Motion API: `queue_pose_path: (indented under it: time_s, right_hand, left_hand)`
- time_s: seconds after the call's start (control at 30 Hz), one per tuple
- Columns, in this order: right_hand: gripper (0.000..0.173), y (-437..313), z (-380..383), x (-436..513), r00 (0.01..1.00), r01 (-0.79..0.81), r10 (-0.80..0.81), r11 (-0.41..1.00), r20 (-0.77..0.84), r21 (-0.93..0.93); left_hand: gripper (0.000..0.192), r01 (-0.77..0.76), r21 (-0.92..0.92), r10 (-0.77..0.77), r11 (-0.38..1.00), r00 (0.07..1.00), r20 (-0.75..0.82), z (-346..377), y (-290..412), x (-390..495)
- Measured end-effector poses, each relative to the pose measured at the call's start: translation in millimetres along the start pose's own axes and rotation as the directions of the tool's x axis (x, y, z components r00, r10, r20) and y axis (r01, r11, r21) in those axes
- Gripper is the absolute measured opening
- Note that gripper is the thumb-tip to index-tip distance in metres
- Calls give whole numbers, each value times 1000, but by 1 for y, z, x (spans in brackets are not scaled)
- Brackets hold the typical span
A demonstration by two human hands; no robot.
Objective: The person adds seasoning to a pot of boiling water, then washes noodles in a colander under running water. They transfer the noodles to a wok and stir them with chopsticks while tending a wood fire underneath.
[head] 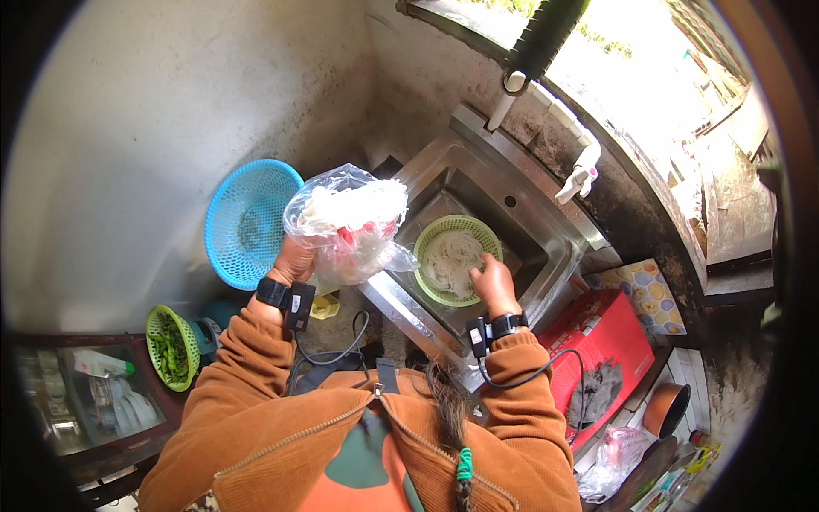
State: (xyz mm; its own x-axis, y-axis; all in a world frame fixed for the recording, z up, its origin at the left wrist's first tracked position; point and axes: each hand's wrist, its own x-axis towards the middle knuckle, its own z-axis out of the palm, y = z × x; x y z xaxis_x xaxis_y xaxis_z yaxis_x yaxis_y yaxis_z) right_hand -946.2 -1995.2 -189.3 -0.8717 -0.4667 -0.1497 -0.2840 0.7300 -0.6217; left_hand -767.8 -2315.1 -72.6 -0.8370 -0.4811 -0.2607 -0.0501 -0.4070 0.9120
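My left hand (297,259) grips a clear plastic bag (365,259) with red printing, held up beside the sink. White noodles (352,208) bulge at the bag's mouth. In the stainless steel sink (544,224) sits a light green plastic colander (425,281), with more pale noodles (451,259) inside it. My right hand (496,281) is over the colander's right rim, thumb and forefinger near the noodles. Whether those fingers pinch anything is unclear. Both wrists wear black straps with small devices.
A blue plastic basket (221,224) stands left of the sink by the wall. Green peppers fill a small green basket (192,361) on a glass-fronted cabinet (115,397). A white tap (579,182) overhangs the sink's far right. Right of it lie a red box (604,339) and an orange pot (662,409).
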Motion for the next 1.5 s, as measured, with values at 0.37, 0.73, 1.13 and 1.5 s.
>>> queue_pose_path:
  time_s: [0.37,0.73,1.13,1.5]
  right_hand:
    - [32,-17,13,1,989,85,-118,950,94,300]
    - [34,-163,4,11,916,391,-381,776,-125,495]
    - [55,-181,-37,2,876,477,-469,877,114,-62]
    - [27,-130,-69,-1,905,422,-421,906,-65,10]
  left_hand:
    - [67,-257,-130,245,958,964,-102,-90,37,-13]
    - [58,-207,135,219,969,972,-87,-129,64,-21]
    - [65,-76,88,39,993,930,366,24,7,28]
    - [60,-229,459,75,859,941,329,49,-48,45]
